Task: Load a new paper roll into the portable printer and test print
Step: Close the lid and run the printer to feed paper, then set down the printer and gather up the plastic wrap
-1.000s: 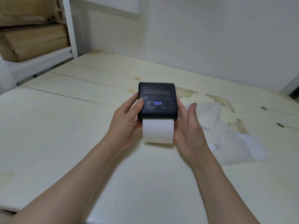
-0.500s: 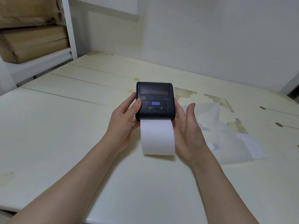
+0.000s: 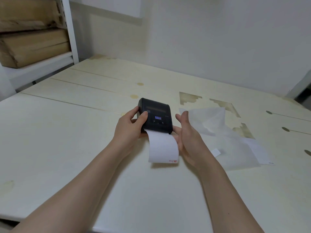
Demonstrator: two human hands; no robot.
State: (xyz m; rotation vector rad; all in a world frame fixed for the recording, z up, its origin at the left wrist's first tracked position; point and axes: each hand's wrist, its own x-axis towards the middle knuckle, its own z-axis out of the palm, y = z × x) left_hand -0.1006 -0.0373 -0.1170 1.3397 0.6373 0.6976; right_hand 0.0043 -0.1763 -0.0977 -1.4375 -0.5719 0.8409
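A small black portable printer (image 3: 157, 116) with a lit blue display is held above the pale table (image 3: 58, 140). My left hand (image 3: 129, 130) grips its left side, thumb on top. My right hand (image 3: 188, 140) is beside the printer's right side, fingers spread, its lower fingers under the printer's corner. A strip of white paper (image 3: 163, 147) hangs out of the front slot toward me, curling down, with a small red mark at its lower right corner.
Crumpled translucent wrapping (image 3: 227, 137) and a white slip (image 3: 262, 153) lie on the table to the right. A white shelf (image 3: 69, 27) with cardboard boxes (image 3: 32, 46) stands at the back left. A wall runs behind the table.
The paper strip has fed out longer and now shows a red mark. The printer has turned slightly to the left, and my right hand has opened away from its side.
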